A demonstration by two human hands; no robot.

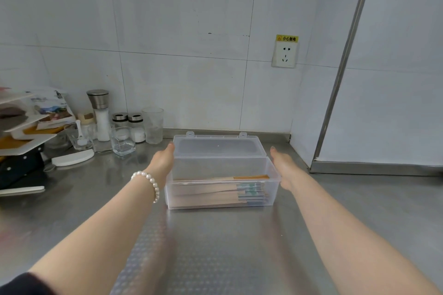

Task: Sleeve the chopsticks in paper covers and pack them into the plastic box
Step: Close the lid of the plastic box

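Note:
A clear plastic box (273, 176) stands on the steel counter near the back wall, with its hinged lid (218, 147) tipped open behind it. Several chopsticks in brown paper covers (211, 196) lie flat inside, their blue-green patterned ends pointing right. My left hand (161, 163), a pearl bracelet on its wrist, lies flat along the box's left end, fingertips at the lid's left corner. Stretched along the box's right end is my right hand (285, 169), fingers straight and reaching toward the lid's right corner. Neither hand closes around anything.
At the back left stand a salt grinder (100, 115), two small shaker jars (129, 124) and several drinking glasses (152, 124). A tiered rack with plates (21, 127) fills the far left. A wall socket (284, 54) sits above the counter, and a steel-edged panel (340, 74) closes off the right.

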